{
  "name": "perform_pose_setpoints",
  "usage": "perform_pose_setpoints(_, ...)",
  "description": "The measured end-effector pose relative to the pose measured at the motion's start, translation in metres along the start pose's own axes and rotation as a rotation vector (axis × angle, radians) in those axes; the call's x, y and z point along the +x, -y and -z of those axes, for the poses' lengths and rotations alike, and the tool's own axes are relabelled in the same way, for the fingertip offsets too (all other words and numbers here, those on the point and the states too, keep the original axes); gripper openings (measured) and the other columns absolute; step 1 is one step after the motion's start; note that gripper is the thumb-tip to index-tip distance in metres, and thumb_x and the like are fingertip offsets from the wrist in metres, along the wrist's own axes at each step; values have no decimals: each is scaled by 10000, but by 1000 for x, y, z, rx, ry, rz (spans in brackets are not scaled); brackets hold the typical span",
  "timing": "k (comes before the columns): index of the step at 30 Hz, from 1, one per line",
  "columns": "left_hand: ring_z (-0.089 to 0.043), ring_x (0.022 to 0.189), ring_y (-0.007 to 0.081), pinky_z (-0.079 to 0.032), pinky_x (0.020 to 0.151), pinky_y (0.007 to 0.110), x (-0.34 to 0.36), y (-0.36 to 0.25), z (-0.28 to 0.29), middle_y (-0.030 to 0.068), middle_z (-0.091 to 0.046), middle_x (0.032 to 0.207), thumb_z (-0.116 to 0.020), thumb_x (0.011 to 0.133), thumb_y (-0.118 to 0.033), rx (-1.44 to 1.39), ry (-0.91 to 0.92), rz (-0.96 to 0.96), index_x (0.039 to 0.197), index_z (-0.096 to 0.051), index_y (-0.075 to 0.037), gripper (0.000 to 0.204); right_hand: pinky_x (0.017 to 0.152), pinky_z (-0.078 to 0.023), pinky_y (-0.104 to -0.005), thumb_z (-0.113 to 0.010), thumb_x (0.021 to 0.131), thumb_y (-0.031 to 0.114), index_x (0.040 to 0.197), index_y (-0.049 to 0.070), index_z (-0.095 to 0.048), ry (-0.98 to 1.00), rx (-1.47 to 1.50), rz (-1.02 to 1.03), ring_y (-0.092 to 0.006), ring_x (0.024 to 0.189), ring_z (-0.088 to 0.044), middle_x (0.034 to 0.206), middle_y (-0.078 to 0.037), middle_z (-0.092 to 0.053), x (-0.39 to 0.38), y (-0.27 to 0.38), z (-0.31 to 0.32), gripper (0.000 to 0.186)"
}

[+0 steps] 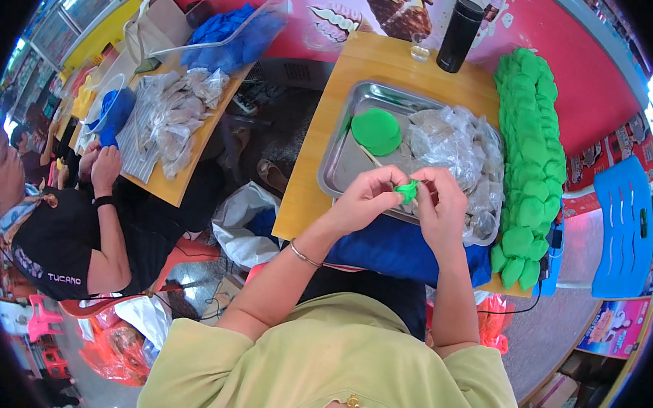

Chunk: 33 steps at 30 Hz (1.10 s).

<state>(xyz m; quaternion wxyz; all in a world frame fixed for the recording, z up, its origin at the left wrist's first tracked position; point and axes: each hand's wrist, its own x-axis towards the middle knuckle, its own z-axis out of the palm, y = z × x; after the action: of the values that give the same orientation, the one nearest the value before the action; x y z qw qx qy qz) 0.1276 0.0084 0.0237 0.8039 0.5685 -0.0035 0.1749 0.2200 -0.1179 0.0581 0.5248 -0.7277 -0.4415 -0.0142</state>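
Observation:
My left hand (366, 199) and my right hand (443, 208) meet above the near edge of a metal tray (332, 158). Between the fingertips of both hands is a small gathered piece of green material (407, 191), pinched from either side; its full shape is partly hidden by the fingers. In the tray lie flat green discs (375, 131), stacked with slight overlap, and a pale thin stick (371, 157) whose lower end disappears near my left hand. Clear plastic bags (448, 140) with brownish contents fill the tray's right side.
A long heap of puffy green pieces (529, 141) runs along the right side of the wooden table (304, 155). At the back stand a black bottle (461, 35) and a small glass (420, 49). Dark blue cloth (405, 254) covers my lap. Another person (66, 242) works at the left table.

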Motion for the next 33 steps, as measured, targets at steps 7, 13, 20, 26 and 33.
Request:
perform_pose_setpoints(7,-450,795,73,-395,731,225,6,-2,8,4,-493,833,-580,811,-43,226,202,-282,811,-510,-36,70,593,-464,-319,-595,783,-5,871,38,-586,89,17,34,-239,680,-591,826,-98,-575,-1,5,2,98)
perform_pose_setpoints(13,-483,792,64,-415,705,217,5,-7,0,-2,-499,848,-596,837,-29,188,111,-178,942,-444,-59,187,598,-457,-315,-602,781,23,892,42,-573,210,-4,-36,-240,684,-581,849,-107,-569,1,-2,13,116)
perform_pose_setpoints(20,-516,838,65,-437,753,216,-1,-25,-1,-2,-526,887,-610,829,-20,-184,145,59,966,-453,-77,216,621,-413,-245,-596,817,64,892,41,-562,708,671,-316,-102,701,-507,803,25,-532,7,-15,37,85)
perform_pose_setpoints(26,-550,875,69,-449,793,236,-3,-38,5,0,-589,919,-601,813,7,96,233,5,947,-572,-22,139,557,-301,-170,-606,833,199,924,80,-559,597,1054,-524,-27,656,-396,758,70,-475,2,-18,23,157)
perform_pose_setpoints(33,-567,847,70,-469,780,223,-14,-47,11,9,-598,911,-605,822,20,189,225,190,929,-613,-3,110,612,-325,-168,-592,847,183,901,80,-557,776,956,-501,-19,716,-418,797,68,-489,2,-26,18,122)
